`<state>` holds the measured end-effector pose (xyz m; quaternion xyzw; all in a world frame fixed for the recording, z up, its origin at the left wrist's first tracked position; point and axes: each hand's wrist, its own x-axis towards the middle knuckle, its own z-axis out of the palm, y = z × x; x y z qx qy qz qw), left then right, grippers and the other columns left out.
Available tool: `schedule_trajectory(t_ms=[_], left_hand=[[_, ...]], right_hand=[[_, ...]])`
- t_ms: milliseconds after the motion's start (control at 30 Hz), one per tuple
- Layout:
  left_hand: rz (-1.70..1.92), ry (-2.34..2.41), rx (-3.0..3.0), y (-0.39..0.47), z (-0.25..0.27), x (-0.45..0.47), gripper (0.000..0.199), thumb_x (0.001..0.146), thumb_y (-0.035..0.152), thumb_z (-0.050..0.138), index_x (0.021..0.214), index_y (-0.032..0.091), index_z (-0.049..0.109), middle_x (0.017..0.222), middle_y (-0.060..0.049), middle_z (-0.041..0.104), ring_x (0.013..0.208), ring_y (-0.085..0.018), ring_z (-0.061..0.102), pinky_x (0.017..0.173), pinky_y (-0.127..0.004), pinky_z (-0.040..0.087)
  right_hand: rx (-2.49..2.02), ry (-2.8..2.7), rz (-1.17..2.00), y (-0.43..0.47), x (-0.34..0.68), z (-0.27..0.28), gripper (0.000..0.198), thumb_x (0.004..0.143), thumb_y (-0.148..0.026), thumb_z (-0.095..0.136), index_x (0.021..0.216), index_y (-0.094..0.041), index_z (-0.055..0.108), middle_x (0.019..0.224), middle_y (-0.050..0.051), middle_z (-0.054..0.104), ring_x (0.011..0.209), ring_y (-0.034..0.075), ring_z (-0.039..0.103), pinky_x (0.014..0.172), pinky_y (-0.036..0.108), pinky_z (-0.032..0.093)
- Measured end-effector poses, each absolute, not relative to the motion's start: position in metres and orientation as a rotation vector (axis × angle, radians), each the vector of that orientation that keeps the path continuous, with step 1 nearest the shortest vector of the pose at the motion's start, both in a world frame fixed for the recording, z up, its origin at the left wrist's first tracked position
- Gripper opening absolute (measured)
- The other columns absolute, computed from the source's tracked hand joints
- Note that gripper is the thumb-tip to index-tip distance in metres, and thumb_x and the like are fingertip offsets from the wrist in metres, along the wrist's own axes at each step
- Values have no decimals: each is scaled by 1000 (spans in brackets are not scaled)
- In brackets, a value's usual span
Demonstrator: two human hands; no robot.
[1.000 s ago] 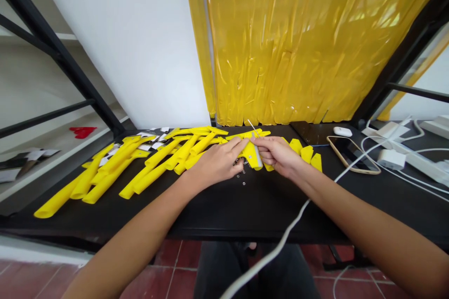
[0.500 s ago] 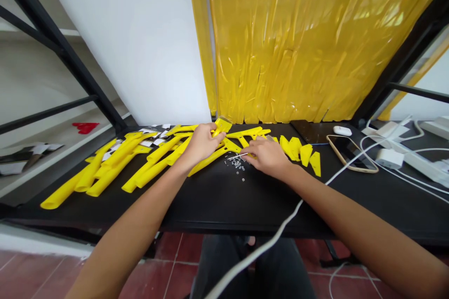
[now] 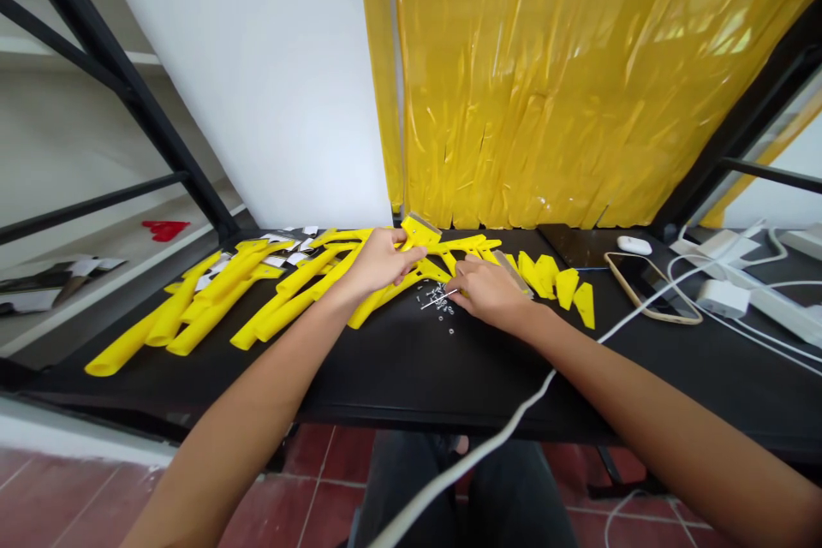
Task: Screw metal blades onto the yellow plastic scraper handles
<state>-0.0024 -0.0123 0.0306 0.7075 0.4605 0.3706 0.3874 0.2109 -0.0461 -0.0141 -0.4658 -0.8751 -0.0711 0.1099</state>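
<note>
My left hand [image 3: 382, 261] is closed around a yellow plastic scraper [image 3: 420, 230], its flat head with a greyish edge sticking out past the fingers. My right hand [image 3: 485, 287] is closed on a thin metal rod [image 3: 442, 299], whose tip points left over a small pile of screws and nuts [image 3: 443, 306] on the black tabletop. What kind of tool the rod is cannot be made out. Behind and between the hands lie yellow forked handles [image 3: 414, 271]. Flat yellow plates [image 3: 565, 287] lie in a row right of my right hand.
Several yellow tubular handles [image 3: 211, 308] are heaped at the left. A phone [image 3: 652, 284], a white earbud case [image 3: 634, 246], a charger [image 3: 725, 298] and a power strip [image 3: 771, 291] occupy the right. A white cable [image 3: 514, 415] crosses the table's front edge.
The camera view has shifted slightly. The scraper's head has tilted a little in my left hand. My right hand stays at the screw pile with the rod.
</note>
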Motion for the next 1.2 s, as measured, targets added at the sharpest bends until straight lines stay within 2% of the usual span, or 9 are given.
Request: schedule_trajectory(t_ms=[200, 367, 467, 567, 700, 933, 1200], left_hand=[[913, 1070, 1698, -12, 34, -3, 31, 83, 27, 75, 67, 20, 49, 49, 4, 51, 36, -8, 44, 41, -25, 31], [911, 1100, 1707, -9, 31, -4, 40, 79, 27, 80, 62, 20, 44, 49, 3, 52, 37, -8, 46, 41, -23, 31], [908, 1060, 1636, -10, 34, -5, 38, 78, 26, 81, 63, 20, 48, 49, 3, 52, 36, -7, 44, 40, -23, 30], [855, 985, 1503, -11, 38, -5, 30, 80, 24, 80, 66, 18, 54, 49, 2, 52, 37, -6, 43, 39, -22, 30], [784, 940, 1342, -15, 39, 0, 26, 79, 21, 80, 69, 17, 57, 51, 2, 52, 39, -6, 44, 38, -22, 29], [716, 816, 1239, -26, 34, 11, 25, 75, 18, 84, 80, 13, 61, 64, 1, 57, 46, -5, 46, 38, -20, 31], [744, 852, 1281, -29, 34, 10, 27, 75, 21, 85, 77, 15, 59, 57, 3, 53, 44, -6, 45, 38, -20, 31]], right_hand=[[-1301, -2561, -65, -42, 209, -22, 17, 95, -29, 64, 95, -22, 79, 93, 8, 71, 97, 25, 59, 78, 34, 42], [-1249, -2515, 21, -40, 209, -24, 17, 95, -19, 60, 91, -20, 77, 94, 8, 74, 99, 25, 61, 78, 33, 44], [-1225, -2408, 68, -40, 210, -19, 12, 88, -15, 63, 87, -19, 74, 88, 7, 74, 93, 23, 63, 78, 33, 46], [-1175, -2138, 265, -42, 212, -12, 14, 80, -12, 66, 89, -20, 74, 86, 3, 75, 82, 18, 65, 76, 30, 48], [-1043, -1792, 495, -42, 216, -5, 11, 83, -24, 69, 93, -21, 75, 88, 2, 77, 73, 16, 66, 67, 28, 49], [-913, -1707, 366, -45, 216, 1, 15, 88, -34, 71, 93, -22, 79, 86, 4, 71, 75, 16, 60, 65, 30, 45], [-953, -1719, 410, -44, 216, -2, 20, 90, -40, 70, 94, -22, 79, 85, 3, 68, 74, 16, 58, 66, 30, 46]])
